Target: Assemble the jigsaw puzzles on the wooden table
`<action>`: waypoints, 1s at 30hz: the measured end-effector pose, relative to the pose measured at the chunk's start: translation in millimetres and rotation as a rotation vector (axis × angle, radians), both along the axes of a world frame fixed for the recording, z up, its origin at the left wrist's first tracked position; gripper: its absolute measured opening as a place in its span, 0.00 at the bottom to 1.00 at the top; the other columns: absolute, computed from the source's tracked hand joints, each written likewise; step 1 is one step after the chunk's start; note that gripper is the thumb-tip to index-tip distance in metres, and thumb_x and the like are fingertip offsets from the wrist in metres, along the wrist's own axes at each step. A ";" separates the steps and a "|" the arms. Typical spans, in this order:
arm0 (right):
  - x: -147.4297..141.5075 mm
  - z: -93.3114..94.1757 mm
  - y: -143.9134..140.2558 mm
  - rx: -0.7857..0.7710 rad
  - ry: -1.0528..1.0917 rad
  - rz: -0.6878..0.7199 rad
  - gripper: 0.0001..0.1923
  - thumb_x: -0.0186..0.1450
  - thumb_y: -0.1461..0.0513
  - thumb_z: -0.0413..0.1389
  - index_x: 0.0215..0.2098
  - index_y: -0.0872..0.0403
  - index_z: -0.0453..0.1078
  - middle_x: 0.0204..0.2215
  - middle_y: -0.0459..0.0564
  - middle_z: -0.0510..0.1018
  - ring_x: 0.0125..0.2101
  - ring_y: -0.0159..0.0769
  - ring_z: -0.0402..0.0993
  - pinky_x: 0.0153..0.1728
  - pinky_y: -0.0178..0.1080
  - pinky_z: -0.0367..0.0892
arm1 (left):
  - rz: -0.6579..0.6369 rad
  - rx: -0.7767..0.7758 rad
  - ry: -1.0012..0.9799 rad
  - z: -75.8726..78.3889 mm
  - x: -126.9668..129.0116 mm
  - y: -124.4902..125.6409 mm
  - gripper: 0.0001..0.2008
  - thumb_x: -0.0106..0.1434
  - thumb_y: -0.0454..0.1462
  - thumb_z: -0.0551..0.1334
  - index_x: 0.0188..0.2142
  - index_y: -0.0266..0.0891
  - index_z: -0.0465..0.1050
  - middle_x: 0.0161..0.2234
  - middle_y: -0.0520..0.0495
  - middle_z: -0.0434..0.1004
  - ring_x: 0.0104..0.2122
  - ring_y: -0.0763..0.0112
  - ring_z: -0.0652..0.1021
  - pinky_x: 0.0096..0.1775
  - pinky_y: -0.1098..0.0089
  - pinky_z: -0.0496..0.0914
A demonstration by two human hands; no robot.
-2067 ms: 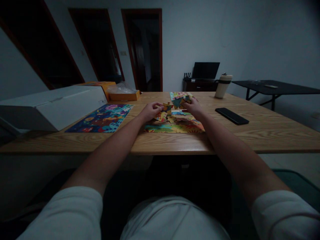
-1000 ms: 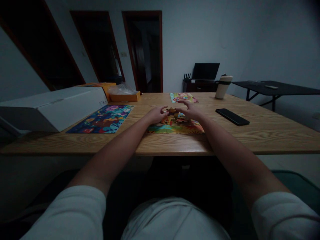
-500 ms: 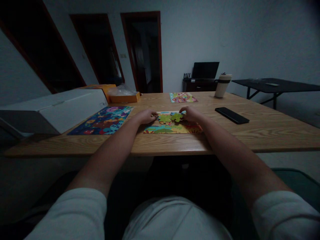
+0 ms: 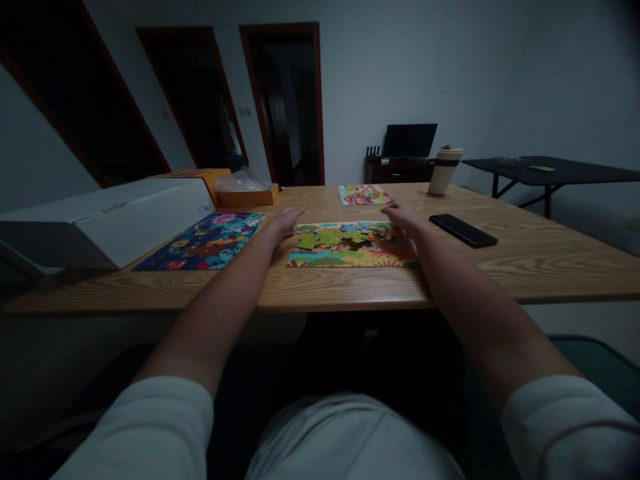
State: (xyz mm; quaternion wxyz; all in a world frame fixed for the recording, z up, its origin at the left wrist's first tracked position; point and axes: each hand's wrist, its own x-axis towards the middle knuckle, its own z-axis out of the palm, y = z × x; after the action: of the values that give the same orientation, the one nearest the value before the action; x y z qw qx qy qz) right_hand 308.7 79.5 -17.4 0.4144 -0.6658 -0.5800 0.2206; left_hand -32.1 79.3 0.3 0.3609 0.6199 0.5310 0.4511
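Note:
A colourful jigsaw puzzle (image 4: 345,259) lies on the wooden table in front of me. Green puzzle pieces (image 4: 319,239) sit on its left and middle part, some of them raised or out of line, with a dark gap beside them. By the puzzle's upper left corner is my left hand (image 4: 287,221), its forefinger stretched out and nothing visible in it. My right hand (image 4: 401,219) is over the upper right edge, fingers pointing inward and apart, also without a visible piece. Its wrist hides part of the puzzle's right side.
A dark blue picture puzzle (image 4: 200,243) lies to the left, beside a white box (image 4: 145,207). Behind stands an orange box lid (image 4: 250,195) with clear plastic. A smaller puzzle (image 4: 365,195), a cup (image 4: 444,172) and a black phone (image 4: 463,230) are farther back and right.
Both hands have moved apart, away from the green pieces, the left one leftward and the right one rightward. The green section now lies uncovered on the puzzle.

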 end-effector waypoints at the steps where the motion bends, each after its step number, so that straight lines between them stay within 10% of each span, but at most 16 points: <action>1: 3.6 1.2 0.4 -0.012 0.116 -0.017 0.13 0.60 0.57 0.57 0.41 0.54 0.72 0.35 0.56 0.77 0.31 0.43 0.73 0.33 0.43 0.70 | 0.053 -0.079 -0.024 1.2 -2.3 1.3 0.18 0.57 0.50 0.64 0.42 0.44 0.72 0.46 0.37 0.73 0.41 0.55 0.74 0.34 0.63 0.71; 9: 3.5 10.3 -8.2 -0.292 0.556 0.014 0.17 0.61 0.59 0.56 0.48 0.53 0.66 0.33 0.55 0.73 0.28 0.39 0.73 0.26 0.39 0.72 | 0.002 -0.343 -0.192 1.1 1.1 -0.1 0.18 0.56 0.46 0.67 0.43 0.40 0.70 0.37 0.40 0.71 0.29 0.67 0.75 0.29 0.68 0.71; 17: -25.2 0.7 -1.1 -0.207 -0.180 0.088 0.20 0.59 0.60 0.63 0.49 0.58 0.73 0.37 0.54 0.78 0.31 0.35 0.72 0.28 0.33 0.65 | -0.148 -0.217 -0.118 -11.1 9.4 -8.1 0.26 0.52 0.26 0.66 0.50 0.40 0.67 0.26 0.53 0.70 0.23 0.77 0.73 0.25 0.77 0.63; 24: -20.3 -0.9 -8.1 -0.255 -0.187 0.100 0.33 0.57 0.62 0.65 0.59 0.57 0.67 0.30 0.49 0.80 0.23 0.32 0.71 0.24 0.33 0.63 | -0.168 0.049 0.006 -9.7 15.6 -12.4 0.24 0.50 0.22 0.58 0.46 0.38 0.70 0.33 0.49 0.72 0.28 0.73 0.75 0.29 0.75 0.69; 30: -19.3 -3.5 -4.1 -0.250 -0.356 0.125 0.15 0.63 0.56 0.58 0.43 0.57 0.77 0.28 0.51 0.79 0.24 0.34 0.72 0.26 0.34 0.64 | -0.088 0.250 0.131 -5.2 15.7 -3.6 0.21 0.52 0.23 0.59 0.45 0.36 0.72 0.40 0.45 0.75 0.36 0.70 0.77 0.38 0.72 0.71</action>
State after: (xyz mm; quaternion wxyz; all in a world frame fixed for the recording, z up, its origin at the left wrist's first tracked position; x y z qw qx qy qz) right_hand 289.4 75.5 -20.9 0.2053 -0.7032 -0.6523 0.1948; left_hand -16.4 75.7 -4.9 0.2651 0.7108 0.4653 0.4560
